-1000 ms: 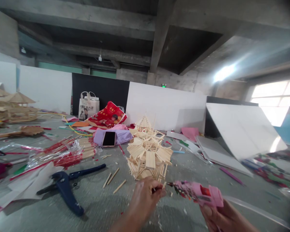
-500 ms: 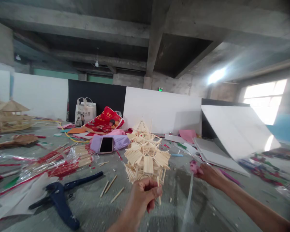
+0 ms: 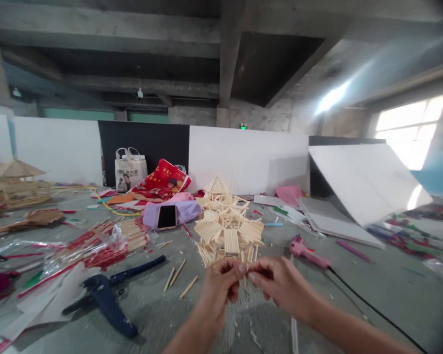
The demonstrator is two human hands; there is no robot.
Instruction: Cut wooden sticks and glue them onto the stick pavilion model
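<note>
My left hand (image 3: 218,287) and my right hand (image 3: 282,287) meet in front of me, their fingertips pinching a thin wooden stick (image 3: 245,278) between them. Just beyond the fingers stands a tangled structure of glued wooden craft sticks (image 3: 229,231), with a small peaked roof on top. The stick in my fingers looks very close to it, but I cannot tell if they touch. A pink hot glue gun (image 3: 305,252) lies on the floor to the right of my right hand, trailing a black cord (image 3: 372,307).
Loose sticks (image 3: 177,278) lie left of my hands, near a dark blue clamp (image 3: 105,300). Behind are stick bundles in plastic (image 3: 96,246), a phone on lilac cloth (image 3: 167,217), stick pavilion models (image 3: 15,182) and leaning white boards (image 3: 365,182).
The pink glue gun has left my right hand and now lies on the floor. My right hand has moved left to join my left hand at the stick.
</note>
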